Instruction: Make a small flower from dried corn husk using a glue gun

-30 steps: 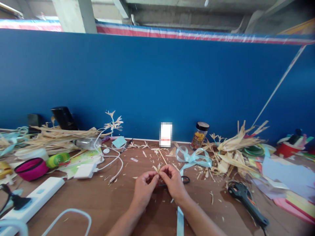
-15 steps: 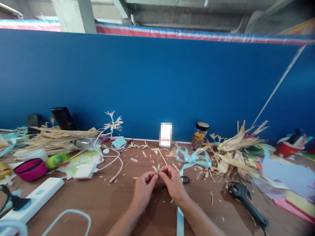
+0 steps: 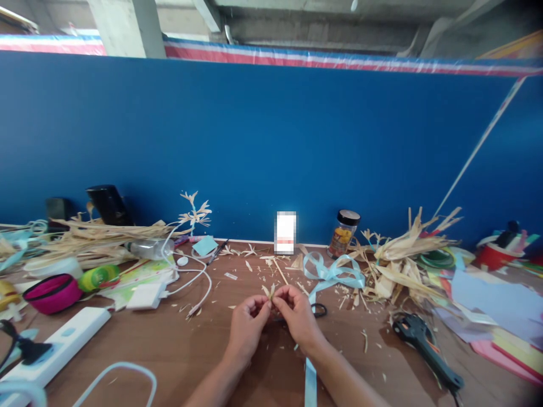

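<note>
Between my two hands, over the middle of the brown table, is a small flower of pale dried husk (image 3: 269, 291) with pointed petals facing up. My left hand (image 3: 249, 321) pinches its base from the left, thumb against forefinger. From the other side my right hand (image 3: 297, 314) pinches the same base, its fingertips nearly touching the left ones. The lower end of the flower is hidden by the fingers. Beside my right wrist runs a light blue ribbon (image 3: 333, 276), looped behind it. A black scissors handle (image 3: 320, 310) shows partly at the right hand.
A black glue gun (image 3: 426, 350) lies at right, near paper sheets (image 3: 498, 297) and a husk pile (image 3: 407, 271). A lidded jar (image 3: 343, 234) stands by the blue partition (image 3: 271, 141). On the left are a white power strip (image 3: 59, 347), charger (image 3: 146, 295) and husk-flower stem (image 3: 194, 215).
Both hands stay in nearly the same place, still pinching the husk flower. Its petals look slightly shifted and more spread between the fingertips.
</note>
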`<move>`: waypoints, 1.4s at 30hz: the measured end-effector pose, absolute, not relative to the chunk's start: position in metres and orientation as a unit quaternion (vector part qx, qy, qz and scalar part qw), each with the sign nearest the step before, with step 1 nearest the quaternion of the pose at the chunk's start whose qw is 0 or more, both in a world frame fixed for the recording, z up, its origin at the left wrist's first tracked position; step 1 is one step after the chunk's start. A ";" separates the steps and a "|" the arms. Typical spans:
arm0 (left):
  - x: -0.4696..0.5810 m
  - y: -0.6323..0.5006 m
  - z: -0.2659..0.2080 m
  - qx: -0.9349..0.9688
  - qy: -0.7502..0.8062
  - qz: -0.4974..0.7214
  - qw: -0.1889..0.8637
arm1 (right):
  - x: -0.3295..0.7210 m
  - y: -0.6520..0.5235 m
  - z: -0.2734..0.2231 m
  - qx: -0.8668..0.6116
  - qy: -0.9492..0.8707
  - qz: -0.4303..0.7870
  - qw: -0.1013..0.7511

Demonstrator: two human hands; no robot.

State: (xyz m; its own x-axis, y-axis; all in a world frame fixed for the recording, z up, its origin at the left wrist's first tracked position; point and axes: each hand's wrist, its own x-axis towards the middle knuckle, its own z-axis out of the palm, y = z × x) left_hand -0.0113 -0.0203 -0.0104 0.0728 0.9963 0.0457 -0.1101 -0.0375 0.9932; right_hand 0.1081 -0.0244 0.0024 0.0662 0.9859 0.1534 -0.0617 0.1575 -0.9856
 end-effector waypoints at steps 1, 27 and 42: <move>-0.011 -0.020 -0.010 0.501 0.445 0.518 0.532 | 0.108 -0.025 0.002 -0.458 -0.506 0.460 0.568; -0.013 -0.021 -0.009 0.509 0.467 0.520 0.501 | 0.110 -0.029 0.008 -0.493 -0.562 0.382 0.543; -0.013 -0.021 -0.008 0.507 0.473 0.520 0.499 | 0.109 -0.034 0.013 -0.516 -0.626 0.293 0.506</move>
